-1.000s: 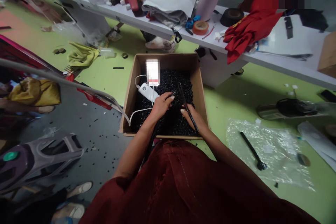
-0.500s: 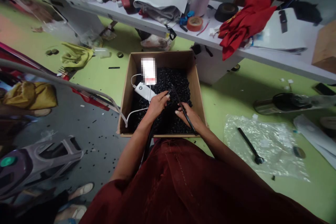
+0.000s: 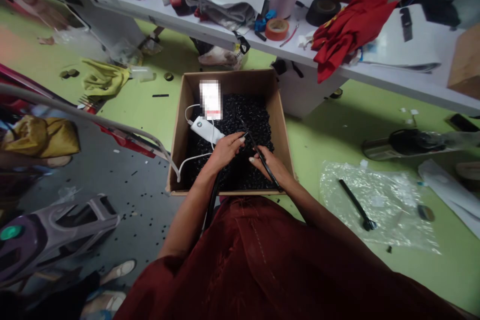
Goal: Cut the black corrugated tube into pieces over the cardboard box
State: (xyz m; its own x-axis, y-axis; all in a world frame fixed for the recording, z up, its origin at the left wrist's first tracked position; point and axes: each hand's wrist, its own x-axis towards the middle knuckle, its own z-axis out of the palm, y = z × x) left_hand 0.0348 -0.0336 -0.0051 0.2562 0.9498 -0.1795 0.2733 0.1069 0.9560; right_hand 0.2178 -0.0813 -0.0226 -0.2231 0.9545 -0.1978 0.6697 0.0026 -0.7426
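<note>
Over an open cardboard box (image 3: pixel 287 135), both my hands work close together above a heap of small black pieces (image 3: pixel 243 105). My left hand (image 3: pixel 228 151) is closed, pinching the end of a long black strip (image 3: pixel 212 202) that hangs down under my forearm. My right hand (image 3: pixel 269 164) is closed around a long, thin dark tool (image 3: pixel 268 167) whose kind I cannot make out. Its narrow tip points up and left, close to the left fingertips. On the heap at left lie a white power bank (image 3: pixel 204 129) with a cable and a white, blurred-out item (image 3: pixel 210 100).
A white bench (image 3: pixel 225 35) crosses the far side, bearing orange tape (image 3: pixel 277 29), red cloth (image 3: pixel 345 30) and bags. On the green surface at right lie a clear plastic bag (image 3: pixel 397 200), a black rod (image 3: pixel 356 202) and a metal flask (image 3: pixel 382 149). A purple stool (image 3: pixel 75 230) stands left.
The left fingertips and the end of the strip have shifted slightly right, nearer to the dark tool. The right hand has barely moved. The whole view has shifted slightly.
</note>
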